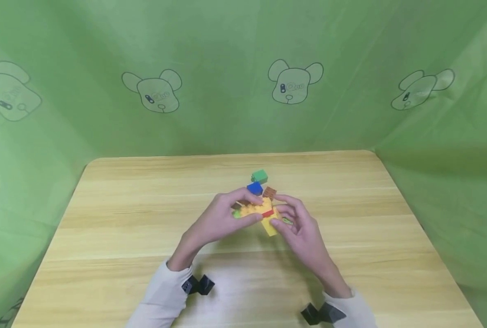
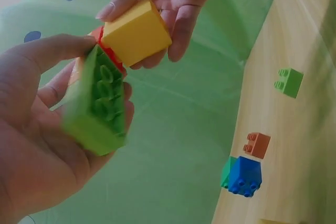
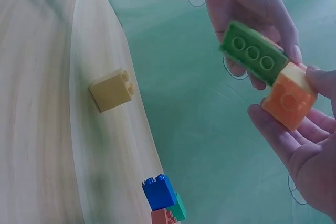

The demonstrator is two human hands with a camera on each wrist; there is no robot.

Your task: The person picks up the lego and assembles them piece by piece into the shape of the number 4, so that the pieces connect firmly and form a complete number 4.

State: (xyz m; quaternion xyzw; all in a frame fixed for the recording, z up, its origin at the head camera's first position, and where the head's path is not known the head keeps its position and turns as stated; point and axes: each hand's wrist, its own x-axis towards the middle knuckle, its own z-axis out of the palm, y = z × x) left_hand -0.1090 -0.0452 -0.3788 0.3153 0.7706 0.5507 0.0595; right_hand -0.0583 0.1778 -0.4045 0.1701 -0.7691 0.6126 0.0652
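One left hand pinches a long green-and-yellow plastic brick stack, right hand pinches a boxy yellow plastic brick at its right end, nearer than boxy blue plastic brick.

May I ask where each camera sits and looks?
Head: on the head, facing forward and down at the table; left hand, right hand, sleeves show.
Left wrist: on that wrist, facing the held green block; both hands show.
Right wrist: on that wrist, facing that block; both hands show.
Wrist views share the blue block.
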